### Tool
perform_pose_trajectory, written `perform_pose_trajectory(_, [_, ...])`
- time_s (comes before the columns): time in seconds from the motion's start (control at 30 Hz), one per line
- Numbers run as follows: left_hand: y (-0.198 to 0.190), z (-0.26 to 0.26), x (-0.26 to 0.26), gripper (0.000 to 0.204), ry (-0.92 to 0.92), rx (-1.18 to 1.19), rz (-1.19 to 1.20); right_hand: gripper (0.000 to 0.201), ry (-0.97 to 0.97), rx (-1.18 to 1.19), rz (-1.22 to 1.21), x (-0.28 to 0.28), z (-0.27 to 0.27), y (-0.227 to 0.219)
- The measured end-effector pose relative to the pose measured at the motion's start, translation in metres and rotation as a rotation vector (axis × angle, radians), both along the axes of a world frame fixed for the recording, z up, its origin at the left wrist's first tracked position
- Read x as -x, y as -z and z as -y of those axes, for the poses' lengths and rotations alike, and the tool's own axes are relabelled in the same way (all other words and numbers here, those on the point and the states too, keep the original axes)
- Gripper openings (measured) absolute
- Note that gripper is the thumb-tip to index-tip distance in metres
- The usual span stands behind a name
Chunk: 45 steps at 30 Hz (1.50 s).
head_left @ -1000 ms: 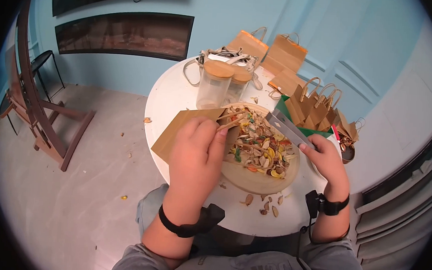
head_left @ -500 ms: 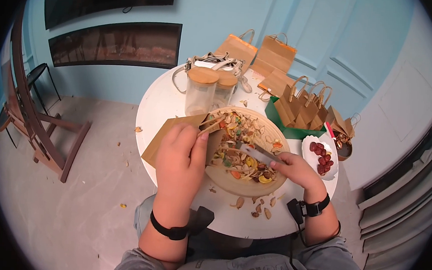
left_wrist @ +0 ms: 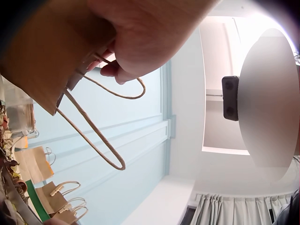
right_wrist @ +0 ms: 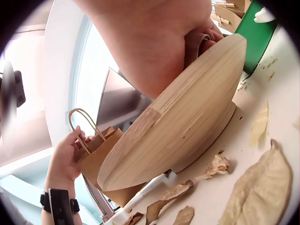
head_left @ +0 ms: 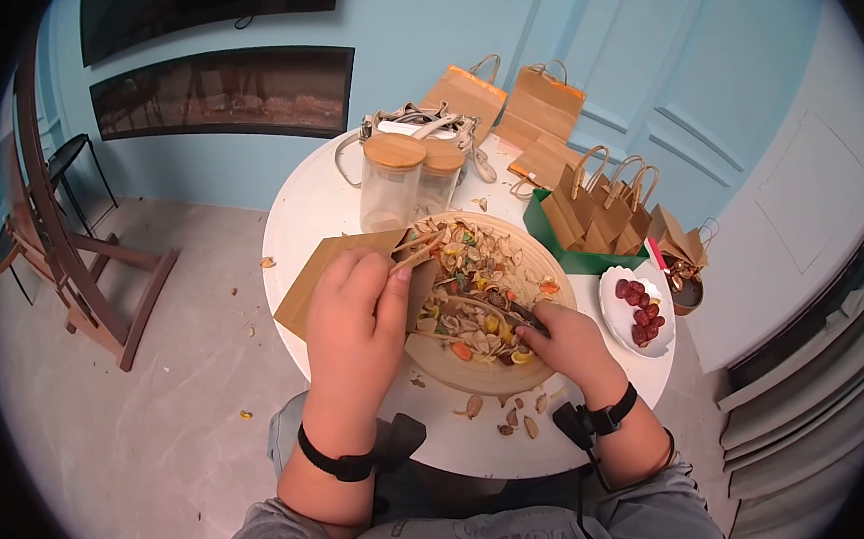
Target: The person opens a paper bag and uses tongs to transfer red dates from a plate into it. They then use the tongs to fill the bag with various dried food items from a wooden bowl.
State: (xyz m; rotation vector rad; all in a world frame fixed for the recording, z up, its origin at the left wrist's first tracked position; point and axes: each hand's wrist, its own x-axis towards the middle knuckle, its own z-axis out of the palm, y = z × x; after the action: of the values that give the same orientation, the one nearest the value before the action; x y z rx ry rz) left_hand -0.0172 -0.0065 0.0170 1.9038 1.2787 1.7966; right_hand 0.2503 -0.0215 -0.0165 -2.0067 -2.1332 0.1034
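Note:
My left hand [head_left: 353, 319] holds a brown paper bag [head_left: 331, 278] near its twisted handles [left_wrist: 93, 136]. The bag tilts, its mouth beside the left side of a round wooden bowl [right_wrist: 187, 112]. Dried petals and pods [head_left: 483, 258], with yellow, orange and green bits among them, fill the bowl. Over its right side my right hand [head_left: 572, 344] grips a flat grey metal tool [right_wrist: 193, 49], whose far end is among the dried pieces. Most of that tool is hidden by the hand and the bowl rim.
Behind the bowl stand lidded clear jars [head_left: 389, 191]. A green box [head_left: 593, 264] of small paper bags and a white plate [head_left: 613, 327] of red dates are at right. Loose pods [head_left: 474, 406] lie before the bowl on the white round table [head_left: 420, 439].
My right hand has lowered the grey metal tool from above the bowl down into the dried pieces, moving left. The left hand keeps holding the bag at the bowl's left side.

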Motion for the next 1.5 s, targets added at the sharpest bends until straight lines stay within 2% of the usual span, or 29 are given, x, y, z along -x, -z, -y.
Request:
perform_pose_trajectory(0.13, [0.000, 0.000, 0.001, 0.016, -0.002, -0.015, 0.021, 0.030, -0.037, -0.077, -0.008, -0.003, -0.001, 0.002])
perform_pose_trajectory(0.37, [0.002, 0.000, 0.004, 0.017, -0.001, -0.024, 0.004, 0.028, -0.002, -0.020, -0.048, -0.005, 0.001, -0.022])
perform_pose_trajectory(0.57, [0.002, 0.002, 0.006, 0.014, -0.008, -0.021, 0.023, 0.032, -0.099, -0.133, -0.157, 0.003, 0.009, -0.092])
perform_pose_trajectory(0.7, [0.005, 0.003, 0.005, 0.013, -0.036, -0.028, 0.053, 0.034, -0.127, -0.039, -0.178, 0.030, 0.017, -0.145])
perform_pose_trajectory(0.73, [0.006, 0.002, 0.004, 0.013, -0.036, -0.033, 0.067, 0.033, -0.231, -0.023, -0.122, 0.040, 0.018, -0.154])
perform_pose_trajectory(0.77, [0.007, 0.001, 0.004, 0.013, -0.037, -0.034, 0.064, 0.033, -0.333, -0.007, -0.065, 0.049, 0.018, -0.158])
perform_pose_trajectory(0.8, [0.009, 0.000, 0.004, 0.012, -0.043, -0.059, 0.066, 0.033, -0.332, -0.006, -0.067, 0.061, 0.015, -0.157])
perform_pose_trajectory(0.87, [0.009, 0.001, 0.003, 0.012, -0.041, -0.081, 0.066, 0.032, -0.372, 0.051, 0.133, 0.078, 0.012, -0.155])
perform_pose_trajectory(0.97, [0.007, 0.002, 0.004, 0.010, -0.023, -0.052, 0.078, 0.030, -0.380, -0.035, 0.112, 0.065, 0.014, -0.154])
perform_pose_trajectory(1.0, [0.007, 0.001, 0.004, 0.010, -0.022, -0.049, 0.084, 0.031, -0.301, -0.021, 0.000, 0.057, 0.020, -0.160])
perform_pose_trajectory(1.03, [0.008, 0.000, 0.005, 0.010, -0.023, -0.045, 0.092, 0.031, -0.300, -0.015, 0.006, 0.049, 0.025, -0.161])
perform_pose_trajectory(1.1, [0.009, -0.002, 0.009, 0.010, -0.035, -0.055, 0.101, 0.035, 0.035, 0.068, -0.209, 0.033, 0.039, -0.160])
perform_pose_trajectory(1.13, [0.008, -0.003, 0.010, 0.010, -0.046, -0.070, 0.099, 0.036, 0.059, 0.073, -0.223, 0.016, 0.039, -0.146])
perform_pose_trajectory(1.17, [0.008, -0.003, 0.011, 0.010, -0.039, -0.067, 0.102, 0.036, 0.067, 0.075, -0.220, 0.001, 0.040, -0.126])
perform_pose_trajectory(1.23, [0.008, -0.002, 0.012, 0.009, -0.056, -0.053, 0.082, 0.039, -0.066, 0.013, -0.025, -0.021, 0.044, -0.085])
perform_pose_trajectory(1.3, [0.009, -0.002, 0.011, 0.010, -0.058, -0.066, 0.077, 0.039, -0.123, 0.028, -0.079, -0.026, 0.054, -0.055])
perform_pose_trajectory(1.37, [0.011, 0.000, 0.010, 0.010, -0.058, -0.073, 0.064, 0.039, -0.178, 0.048, -0.141, -0.029, 0.061, -0.033])
perform_pose_trajectory(1.5, [0.012, 0.000, 0.008, 0.011, -0.048, -0.076, 0.058, 0.038, -0.154, -0.064, -0.030, -0.032, 0.057, -0.010])
